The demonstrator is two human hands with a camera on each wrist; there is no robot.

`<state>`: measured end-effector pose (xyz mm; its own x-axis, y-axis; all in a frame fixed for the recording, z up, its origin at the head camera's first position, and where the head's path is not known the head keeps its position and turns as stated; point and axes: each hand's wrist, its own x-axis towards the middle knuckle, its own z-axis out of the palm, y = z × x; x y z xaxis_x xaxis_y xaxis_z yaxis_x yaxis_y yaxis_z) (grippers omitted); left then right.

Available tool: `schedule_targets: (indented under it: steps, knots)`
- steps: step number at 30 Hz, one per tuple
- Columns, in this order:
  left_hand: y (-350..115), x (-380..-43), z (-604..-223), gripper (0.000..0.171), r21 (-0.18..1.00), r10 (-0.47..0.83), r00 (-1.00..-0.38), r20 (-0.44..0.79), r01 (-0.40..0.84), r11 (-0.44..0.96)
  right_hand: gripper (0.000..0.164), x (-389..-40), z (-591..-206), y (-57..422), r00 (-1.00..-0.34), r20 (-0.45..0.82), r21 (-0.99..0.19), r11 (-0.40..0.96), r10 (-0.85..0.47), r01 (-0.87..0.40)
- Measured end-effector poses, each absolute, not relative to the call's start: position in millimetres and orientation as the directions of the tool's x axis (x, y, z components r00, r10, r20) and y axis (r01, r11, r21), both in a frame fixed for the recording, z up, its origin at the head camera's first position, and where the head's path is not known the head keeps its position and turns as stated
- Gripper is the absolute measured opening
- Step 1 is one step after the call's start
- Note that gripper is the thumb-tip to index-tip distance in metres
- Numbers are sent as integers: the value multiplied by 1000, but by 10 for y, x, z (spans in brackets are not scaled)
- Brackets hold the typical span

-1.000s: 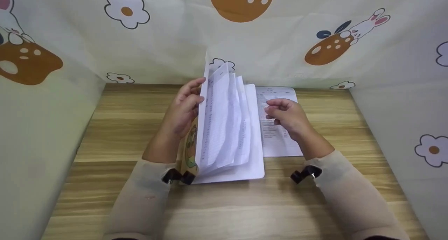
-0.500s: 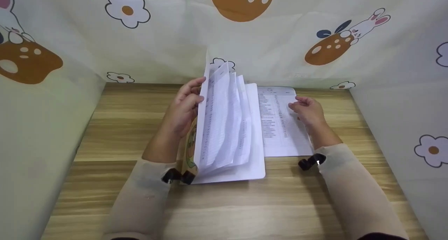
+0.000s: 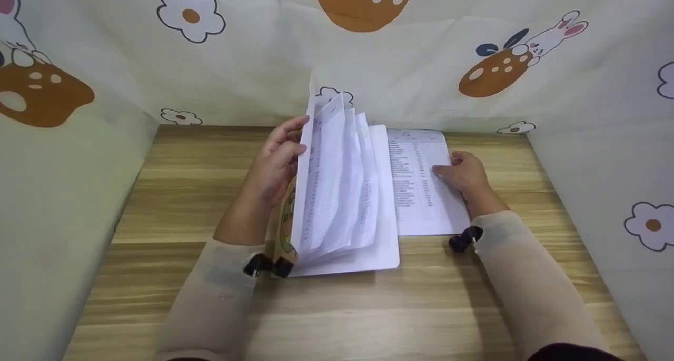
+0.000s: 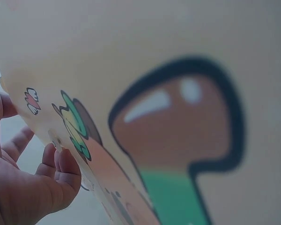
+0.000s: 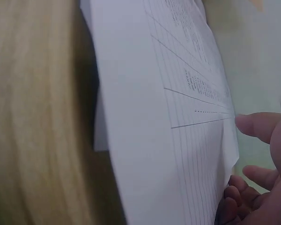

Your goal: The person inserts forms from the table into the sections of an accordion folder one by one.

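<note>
Right hand has gone from over the page out to its 3 o'clock edge in the last second, thumb now down on top. My read: that edge is under control now, a step on from hovering. Book looks unchanged, fanned partly open. Left hand: thumb and fingers clamped on the cover at the book's 9 o'clock, cover raised steeply. Right: thumb and curled fingers pinch the page edge, underside contact hidden. Hands well apart. Page sits at the book's 3 o'clock; can't tell if loose or bound
</note>
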<state>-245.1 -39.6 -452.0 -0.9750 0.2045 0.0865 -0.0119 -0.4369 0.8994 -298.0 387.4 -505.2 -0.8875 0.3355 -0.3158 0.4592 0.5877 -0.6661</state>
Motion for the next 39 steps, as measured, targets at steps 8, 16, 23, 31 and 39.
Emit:
schedule_targets:
  steps: [8,16,23,31,39]
  knots:
    - [-394,-2453,-4537,61,893,204,-975,89,-13,-450,90,-2974,-5106,3890,-919,-269,-592,702,289,394]
    - [-394,-2443,-4530,59,891,202,-975,89,-12,-453,82,-2974,-5080,3893,-902,-304,-561,707,308,431]
    - [-396,-2447,-4529,59,900,207,-975,85,-14,-435,79,-2966,-5066,3901,-883,-339,-548,694,326,467]
    - [-380,-2462,-4527,61,897,207,-974,89,-12,-441,77,-2959,-5029,3925,-886,-338,-509,730,317,455]
    - [-382,-2461,-4544,59,893,205,-975,90,-12,-450,74,-2964,-5054,3931,-896,-310,-487,757,318,437]
